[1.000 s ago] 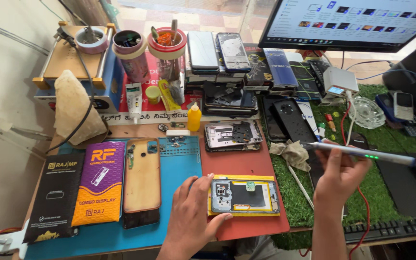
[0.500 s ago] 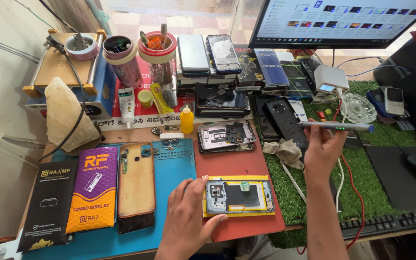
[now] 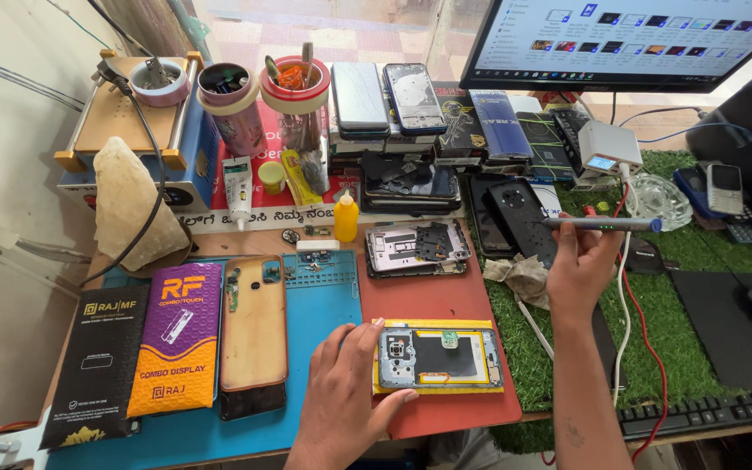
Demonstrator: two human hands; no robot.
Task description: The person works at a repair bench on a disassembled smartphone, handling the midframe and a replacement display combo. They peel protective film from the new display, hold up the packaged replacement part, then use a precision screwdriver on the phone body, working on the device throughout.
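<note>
A cluttered desk (image 3: 306,239) holds a red mat (image 3: 428,296). On it lies an opened phone (image 3: 439,358), steadied at its left edge by the left hand (image 3: 345,396), fingers spread. The right hand (image 3: 580,270) grips a slim grey tool (image 3: 602,224), raised over green turf.

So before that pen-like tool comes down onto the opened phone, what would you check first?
1. Opened phone lies flat on the red mat: ok.
2. Left hand steadies the phone's left edge: ok.
3. Right hand grips the pen-shaped tool: ok, held level above the green turf.
4. Tool tip fitted with the right bit: cannot tell, too small.
5. Red cable clear of the phone: ok, it runs over the turf.
6. Loose parts around the phone: cannot tell.
</note>
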